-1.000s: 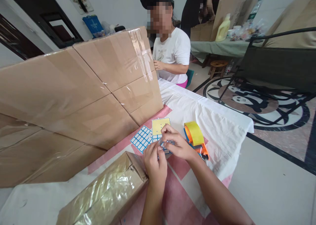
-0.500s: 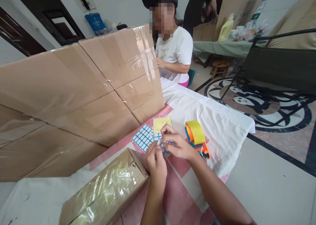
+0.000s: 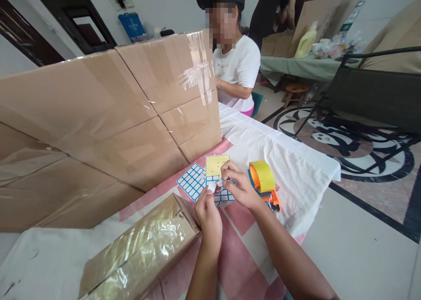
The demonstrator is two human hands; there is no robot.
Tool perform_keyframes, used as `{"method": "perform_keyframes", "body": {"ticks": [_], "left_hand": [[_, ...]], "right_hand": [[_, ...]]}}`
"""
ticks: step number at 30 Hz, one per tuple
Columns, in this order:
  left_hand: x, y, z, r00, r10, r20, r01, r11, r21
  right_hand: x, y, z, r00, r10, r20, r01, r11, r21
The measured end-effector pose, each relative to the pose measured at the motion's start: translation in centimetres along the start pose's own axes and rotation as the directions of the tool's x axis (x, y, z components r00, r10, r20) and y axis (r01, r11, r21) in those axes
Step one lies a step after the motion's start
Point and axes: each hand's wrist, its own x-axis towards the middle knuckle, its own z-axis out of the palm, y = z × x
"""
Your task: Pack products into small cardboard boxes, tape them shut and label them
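Note:
My left hand [image 3: 208, 214] pinches a small white label [image 3: 211, 187] that is lifted from a sheet of blue-edged labels [image 3: 194, 181]. My right hand [image 3: 238, 187] rests closed on a second label sheet [image 3: 225, 196], fingertips pressing its edge. A yellow backing sheet [image 3: 215, 165] lies just behind my fingers. A small cardboard box wrapped in clear tape [image 3: 141, 251] sits beside my left wrist. An orange tape dispenser with a yellow roll [image 3: 263, 179] stands to the right of my right hand.
A large taped cardboard carton [image 3: 108, 116] fills the left and back of the table [image 3: 289, 168], which has a white and pink cloth. A seated person in a white shirt [image 3: 235, 69] works behind the carton. The table's right edge drops to tiled floor.
My left hand has pulled one label up off the sheet, and both hands have shifted slightly toward the yellow sheet. The camera has drifted a little.

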Motion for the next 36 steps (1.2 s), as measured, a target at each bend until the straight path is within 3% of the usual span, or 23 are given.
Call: {"method": "perform_keyframes", "body": {"ticks": [4, 7, 9, 17, 25, 36], "left_hand": [[-0.4, -0.2, 0.3, 0.997, -0.074, -0.022, 0.073, 0.996, -0.047], [-0.5, -0.8, 0.7, 0.99, -0.137, -0.025, 0.135, 0.989, -0.062], [-0.5, -1.2, 0.9, 0.985, -0.17, -0.029, 0.167, 0.984, -0.068], [-0.3, -1.8, 0.9, 0.974, -0.225, -0.025, 0.221, 0.969, -0.11], [-0.7, -3.1, 1.3, 0.974, -0.226, 0.01, 0.225, 0.961, -0.159], [-0.6, -2.5, 1.0, 0.971, -0.238, -0.01, 0.231, 0.954, -0.193]], "right_hand": [[0.3, 2.7, 0.2, 0.969, 0.148, -0.2, -0.189, 0.96, -0.205], [0.3, 4.7, 0.5, 0.917, 0.335, -0.217, -0.397, 0.823, -0.407], [0.2, 5.5, 0.9, 0.892, 0.411, -0.188, -0.45, 0.767, -0.457], [-0.1, 6.5, 1.7, 0.854, 0.485, -0.187, -0.505, 0.691, -0.517], [-0.2, 6.0, 1.7, 0.857, 0.477, -0.192, -0.489, 0.64, -0.592], [-0.1, 5.1, 2.0, 0.873, 0.458, -0.167, -0.455, 0.644, -0.615]]}}
